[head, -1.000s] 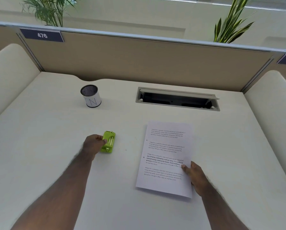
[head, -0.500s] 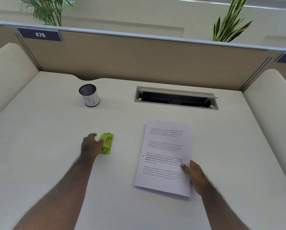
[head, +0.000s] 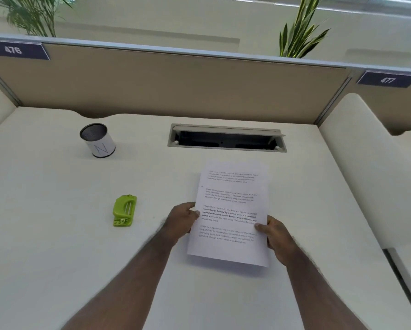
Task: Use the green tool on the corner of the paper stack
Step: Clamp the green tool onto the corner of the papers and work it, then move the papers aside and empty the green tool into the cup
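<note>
We see the paper stack right of centre on the surface, printed side up, its long sides running near to far with a slight lean. Both hands grip it at its lower half. The left hand pinches the left edge, thumb on top of the sheet and the fingers under or behind it where we cannot see them. The right hand pinches the right edge the same way, thumb lying on the page, fingers hidden beneath. Whether the stack rests flat or is raised off the surface we cannot tell; a faint shadow shows along its near edge.

The green tool lies well left of the stack, apart from both hands, flat on the surface with its long axis running near to far. Nothing touches it. Both forearms come in from the near edge and angle toward each other at the paper.

Farther out, a white cup with a dark top stands at the far left, well clear of the tool. A cable slot with its flap up sits just beyond the stack's far edge. A tan divider closes the far side, and cream side panels bound the left and right. Between tool and stack, and on the near side, the surface lies bare.
</note>
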The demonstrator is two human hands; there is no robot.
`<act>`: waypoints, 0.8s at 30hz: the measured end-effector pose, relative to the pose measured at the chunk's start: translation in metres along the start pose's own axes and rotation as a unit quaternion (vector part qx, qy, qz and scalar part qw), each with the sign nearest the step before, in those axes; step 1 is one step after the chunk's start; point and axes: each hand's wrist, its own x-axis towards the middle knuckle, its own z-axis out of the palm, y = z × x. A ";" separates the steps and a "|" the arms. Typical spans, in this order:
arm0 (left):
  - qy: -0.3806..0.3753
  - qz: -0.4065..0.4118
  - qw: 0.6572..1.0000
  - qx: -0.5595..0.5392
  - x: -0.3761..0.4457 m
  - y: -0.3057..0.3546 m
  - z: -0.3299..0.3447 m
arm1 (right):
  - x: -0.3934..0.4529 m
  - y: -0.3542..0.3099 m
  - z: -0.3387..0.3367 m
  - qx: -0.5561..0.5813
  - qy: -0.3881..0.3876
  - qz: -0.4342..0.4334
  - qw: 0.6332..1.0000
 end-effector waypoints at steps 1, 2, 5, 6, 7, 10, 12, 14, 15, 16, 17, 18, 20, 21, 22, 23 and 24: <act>-0.006 0.000 1.000 -0.027 0.001 0.003 0.006 | 0.000 -0.002 -0.007 0.000 0.008 -0.006 1.000; -0.014 -0.002 0.998 -0.055 0.002 0.007 0.013 | 0.000 -0.003 -0.013 0.000 0.016 -0.015 1.000; -0.026 -0.006 0.997 -0.077 0.008 0.018 0.034 | 0.001 -0.008 -0.034 0.006 0.052 -0.049 0.997; -0.026 -0.007 0.997 -0.073 0.012 0.022 0.042 | 0.002 -0.010 -0.041 0.011 0.066 -0.058 0.996; -0.025 -0.008 0.997 -0.071 0.016 0.025 0.050 | 0.004 -0.012 -0.047 0.016 0.078 -0.064 0.995; -0.027 -0.008 0.997 -0.076 0.029 0.032 0.073 | 0.012 -0.018 -0.068 0.018 0.109 -0.064 0.992; -0.027 -0.016 0.996 -0.083 0.037 0.036 0.087 | 0.020 -0.023 -0.081 0.015 0.119 -0.051 0.991; -0.023 -0.034 0.995 -0.096 0.045 0.039 0.100 | 0.028 -0.029 -0.094 0.003 0.128 -0.044 0.991; -0.021 -0.043 0.994 -0.101 0.048 0.040 0.106 | 0.032 -0.032 -0.099 -0.004 0.136 -0.043 0.990; -0.019 -0.051 0.993 -0.106 0.051 0.041 0.112 | 0.036 -0.034 -0.104 -0.011 0.148 -0.043 0.988; -0.017 -0.056 0.992 -0.110 0.054 0.043 0.118 | 0.041 -0.035 -0.109 -0.014 0.163 -0.043 0.986; -0.014 -0.058 0.992 -0.109 0.057 0.044 0.123 | 0.046 -0.035 -0.114 -0.015 0.178 -0.043 0.983; -0.006 -0.060 0.993 -0.102 0.062 0.047 0.132 | 0.056 -0.033 -0.120 -0.011 0.202 -0.040 0.978; -0.002 -0.061 0.993 -0.097 0.065 0.047 0.136 | 0.061 -0.031 -0.122 -0.011 0.210 -0.038 0.977; 0.002 -0.061 0.994 -0.091 0.068 0.047 0.139 | 0.065 -0.030 -0.122 -0.015 0.216 -0.036 0.976; 0.007 -0.062 0.995 -0.082 0.070 0.047 0.141 | 0.069 -0.028 -0.122 -0.024 0.222 -0.034 0.974; 0.012 -0.064 0.995 -0.070 0.073 0.046 0.143 | 0.072 -0.027 -0.121 -0.035 0.228 -0.033 0.973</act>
